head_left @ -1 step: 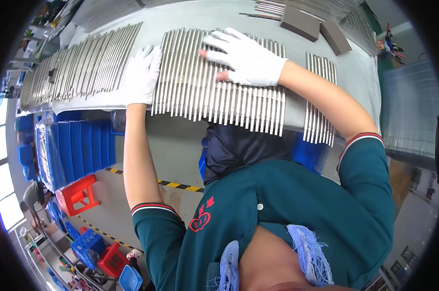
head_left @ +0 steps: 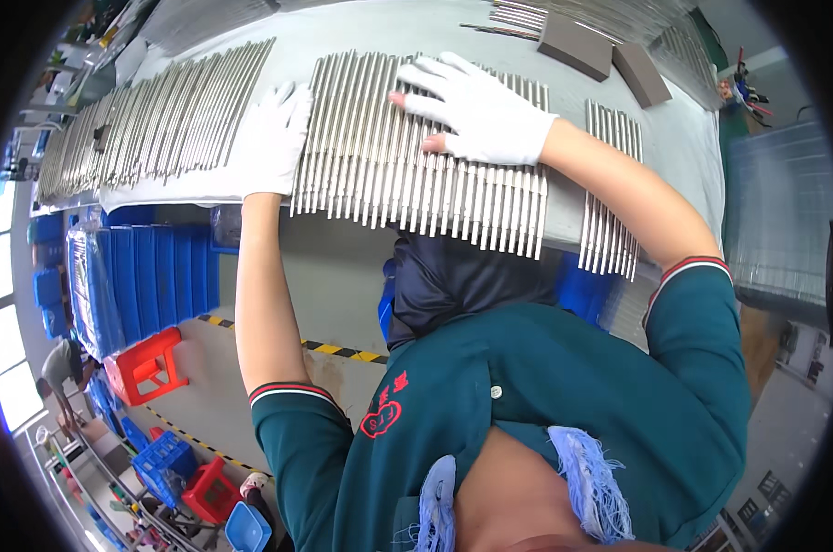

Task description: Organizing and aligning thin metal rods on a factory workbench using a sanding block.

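A wide row of thin silvery metal rods [head_left: 416, 198] lies side by side on the white-covered table, their near ends jutting past its front edge. My right hand [head_left: 476, 109], in a white glove with two bare fingertips, lies flat across the row with its fingers spread. Along the row's left edge rests my gloved left hand [head_left: 274, 138], its fingers stretched out toward the far side. Neither hand grips anything. Right of the row, under my right forearm, is a narrower group of similar rods [head_left: 608, 230]. To the left lies another long row of rods [head_left: 182, 120].
Two grey-brown blocks [head_left: 575, 46] sit at the back right of the table [head_left: 679, 166], near some loose thin rods [head_left: 513, 20]. Blue crates [head_left: 150, 285] and a red stool [head_left: 148, 368] stand on the floor at left. A person [head_left: 62, 373] bends over farther left.
My right hand has slid slightly to the right over the rods. My left hand keeps its place at the row's left edge.
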Available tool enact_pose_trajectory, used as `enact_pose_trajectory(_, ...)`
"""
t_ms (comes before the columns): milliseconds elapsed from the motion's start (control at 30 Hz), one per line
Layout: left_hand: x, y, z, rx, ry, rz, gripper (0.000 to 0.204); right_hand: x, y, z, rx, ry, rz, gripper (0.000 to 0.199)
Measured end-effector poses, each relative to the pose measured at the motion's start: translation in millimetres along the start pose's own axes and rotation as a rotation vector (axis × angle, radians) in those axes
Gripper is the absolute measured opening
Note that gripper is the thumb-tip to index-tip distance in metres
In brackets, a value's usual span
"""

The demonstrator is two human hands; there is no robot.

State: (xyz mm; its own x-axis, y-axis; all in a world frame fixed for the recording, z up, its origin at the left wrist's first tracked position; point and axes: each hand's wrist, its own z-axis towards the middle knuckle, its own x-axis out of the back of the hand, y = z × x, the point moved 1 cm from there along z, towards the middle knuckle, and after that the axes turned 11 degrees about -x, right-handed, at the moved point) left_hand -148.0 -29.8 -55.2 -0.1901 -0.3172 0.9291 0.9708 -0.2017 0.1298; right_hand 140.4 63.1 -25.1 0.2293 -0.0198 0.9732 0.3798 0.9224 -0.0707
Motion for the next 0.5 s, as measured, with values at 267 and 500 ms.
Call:
enact_pose_trajectory(267, 11, 8, -1, 0.097, 0.002, 0.025, 0.04, 19, 30, -46, -0.009, -0.048, -0.082, 0.065)
enact_pose_trajectory(500, 4, 1, -7, -0.285, 0.004, 0.454, 0.034, 20, 23, -13, -0.105, -0.008, 0.068, 0.064)
